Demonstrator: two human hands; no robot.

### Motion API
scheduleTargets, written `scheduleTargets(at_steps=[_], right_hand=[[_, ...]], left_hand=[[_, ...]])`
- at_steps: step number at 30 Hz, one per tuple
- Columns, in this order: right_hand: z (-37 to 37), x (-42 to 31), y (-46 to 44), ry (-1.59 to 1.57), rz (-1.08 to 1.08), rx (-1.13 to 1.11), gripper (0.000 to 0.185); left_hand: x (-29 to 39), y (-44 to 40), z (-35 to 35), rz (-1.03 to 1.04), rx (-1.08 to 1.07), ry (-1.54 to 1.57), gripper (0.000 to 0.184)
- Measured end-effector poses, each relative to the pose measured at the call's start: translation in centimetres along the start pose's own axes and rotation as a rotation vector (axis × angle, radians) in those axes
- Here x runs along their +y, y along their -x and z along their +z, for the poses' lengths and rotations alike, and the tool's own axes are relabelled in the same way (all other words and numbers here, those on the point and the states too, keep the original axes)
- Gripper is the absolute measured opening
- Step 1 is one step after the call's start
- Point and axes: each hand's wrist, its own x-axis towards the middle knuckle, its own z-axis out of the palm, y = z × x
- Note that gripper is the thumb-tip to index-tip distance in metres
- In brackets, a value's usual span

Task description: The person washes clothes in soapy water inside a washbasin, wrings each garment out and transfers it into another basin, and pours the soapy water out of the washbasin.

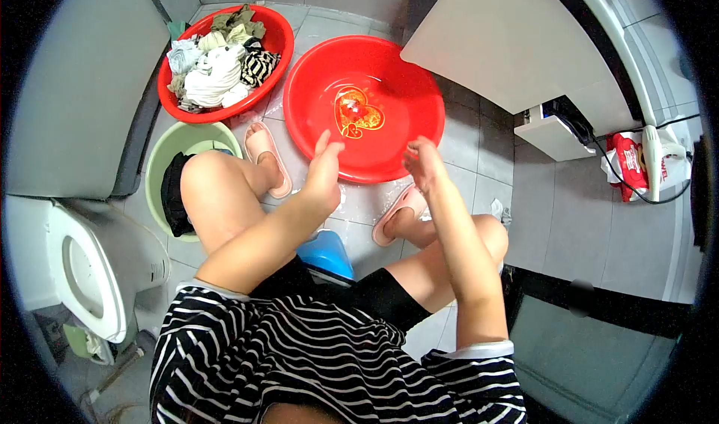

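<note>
A large red basin (307, 117) stands on the floor in front of me, with a yellow heart design on its bottom and a shallow, shiny layer that looks like water. Over its near left rim is my left hand (326, 171), fingers stretched out and thumb apart, holding nothing. My right hand (425, 163) hovers by the near right rim, its fingers loosely bent and apart, also without anything in it. Whether either hand touches the rim, I cannot tell.
Behind on the left, a red tub (284, 38) is heaped with clothes (217, 68). A pale green basin (155, 162) with dark cloth (174, 199) stands by my left knee. A toilet (90, 274), a blue stool (327, 253) and a white cabinet (517, 42) surround me.
</note>
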Motion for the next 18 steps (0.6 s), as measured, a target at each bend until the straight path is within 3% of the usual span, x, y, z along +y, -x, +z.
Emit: scheduleTargets(at_steps=[1, 5, 11, 12, 13, 16, 18], right_hand=[[1.1, -2.0, 1.5, 0.098, -0.093, -0.015, 0.046], [4.0, -8.1, 4.2, 0.088, -0.050, -0.273, 0.079], [8.1, -10.6, 0.9, -0.119, 0.000, -0.437, 0.071], [8.4, -10.2, -0.6, -0.210, 0.012, -0.454, 0.069], [8.6, -9.7, -1.6, -0.305, 0.086, -0.446, 0.067], [8.9, -9.3, -3.9, -0.492, 0.211, -0.386, 0.063], [9.6, -10.8, -5.2, -0.548, 0.281, -0.445, 0.061]], left_hand=[[1.3, 0.2, 1.0, 0.006, -0.022, 0.030, 0.053], [7.1, -0.3, 5.0, 0.044, -0.118, -0.018, 0.051], [10.9, -5.4, 7.4, -0.008, -0.096, 0.157, 0.050], [11.3, -5.9, 7.4, -0.119, -0.013, 0.140, 0.053], [8.8, -7.7, 5.4, -0.104, -0.098, 0.108, 0.056], [11.5, -6.8, 7.5, -0.197, -0.187, 0.105, 0.055], [12.9, -9.6, 6.4, -0.298, -0.069, 0.022, 0.054]])
